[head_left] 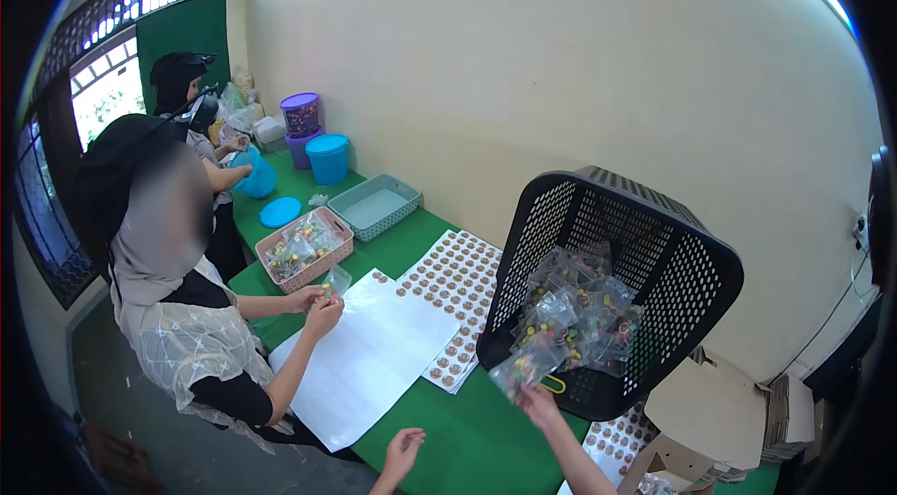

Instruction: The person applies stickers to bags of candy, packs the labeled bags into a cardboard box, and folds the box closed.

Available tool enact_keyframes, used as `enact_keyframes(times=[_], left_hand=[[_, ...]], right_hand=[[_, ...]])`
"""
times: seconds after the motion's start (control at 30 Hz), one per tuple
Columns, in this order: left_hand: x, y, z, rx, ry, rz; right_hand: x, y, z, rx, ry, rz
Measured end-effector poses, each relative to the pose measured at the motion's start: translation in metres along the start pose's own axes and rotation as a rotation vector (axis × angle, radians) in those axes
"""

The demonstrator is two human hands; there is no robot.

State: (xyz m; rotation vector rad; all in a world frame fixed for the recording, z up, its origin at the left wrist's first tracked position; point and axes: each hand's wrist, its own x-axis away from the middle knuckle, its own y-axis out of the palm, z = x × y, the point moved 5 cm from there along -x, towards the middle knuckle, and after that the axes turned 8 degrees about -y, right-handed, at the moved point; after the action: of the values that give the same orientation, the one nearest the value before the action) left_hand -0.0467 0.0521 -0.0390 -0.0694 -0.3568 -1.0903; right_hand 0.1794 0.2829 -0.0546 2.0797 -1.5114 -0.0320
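My right hand (539, 406) pinches a small clear plastic bag of colourful pieces (525, 368) at the mouth of a black perforated basket (690, 285). The basket lies tipped toward me, with a heap of similar filled bags (581, 313) inside. A yellow loop (553, 385) shows beside my fingers at the basket's rim. My left hand (404, 451) hovers over the green tabletop (458, 444) near its front edge. It holds nothing, its fingers loosely bent and apart.
Sticker sheets (455, 280) and a white sheet (383, 332) lie left of the basket. A co-worker (177, 308) handles a bag near a pink basket (348, 232). A green tray (376, 205), blue tubs (327, 161) and another person stand farther back. Cardboard (705, 411) is at right.
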Motion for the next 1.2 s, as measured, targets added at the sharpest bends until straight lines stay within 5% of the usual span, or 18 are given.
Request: enact_keyframes(times=[0.17,0.3,0.5,0.63,0.77,0.97,1.2], left_hand=[[0.009,0.063,0.021,-0.008,-0.350,-0.324],[0.024,0.121,0.016,-0.387,-0.110,-0.620],[0.061,0.167,0.008,-0.085,-0.182,-0.579],[0.092,0.180,-0.002,-0.046,-0.225,-0.419],[0.113,0.188,-0.006,-0.072,-0.260,-0.344],[0.142,0.214,0.006,-0.015,-0.468,-0.564],[0.167,0.260,0.006,-0.131,-0.240,-0.599]], right_hand=[[0.129,0.007,0.016,0.180,0.254,-0.197],[0.188,0.003,0.005,0.230,0.224,-0.169],[0.232,-0.023,-0.010,-0.005,0.319,-0.142],[0.245,-0.034,-0.026,0.493,0.284,-0.254],[0.269,-0.018,-0.065,0.508,0.116,-0.391],[0.280,-0.060,-0.052,0.442,0.165,-0.309],[0.325,-0.113,-0.054,0.185,0.191,-0.124]])
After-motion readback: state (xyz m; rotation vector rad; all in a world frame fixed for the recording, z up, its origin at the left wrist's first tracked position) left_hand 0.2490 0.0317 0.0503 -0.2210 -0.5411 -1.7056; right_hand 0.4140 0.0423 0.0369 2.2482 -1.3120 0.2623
